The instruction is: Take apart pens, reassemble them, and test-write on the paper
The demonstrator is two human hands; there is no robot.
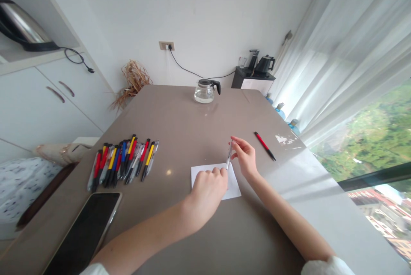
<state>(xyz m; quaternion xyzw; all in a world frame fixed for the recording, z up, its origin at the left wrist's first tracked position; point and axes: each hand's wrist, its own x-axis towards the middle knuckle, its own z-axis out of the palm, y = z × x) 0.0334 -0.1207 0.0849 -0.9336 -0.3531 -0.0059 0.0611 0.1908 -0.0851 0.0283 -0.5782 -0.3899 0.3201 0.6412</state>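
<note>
A clear pen (229,155) stands tilted between my two hands above a small white sheet of paper (233,187). At its upper end, the fingers of my right hand (244,155) pinch the pen. My left hand (209,187) is closed at the pen's lower end, over the paper; its fingertips are partly hidden behind the knuckles. To the right of my right hand lies a red and black pen (265,145), flat on the table.
Several pens (123,161) in red, yellow, blue and clear lie in a row at left. A phone (86,232) rests nearer me. The glass pot (204,91) stands at the far end of the table (173,125). Beyond it is a small cabinet (252,81) with a black kettle (265,65).
</note>
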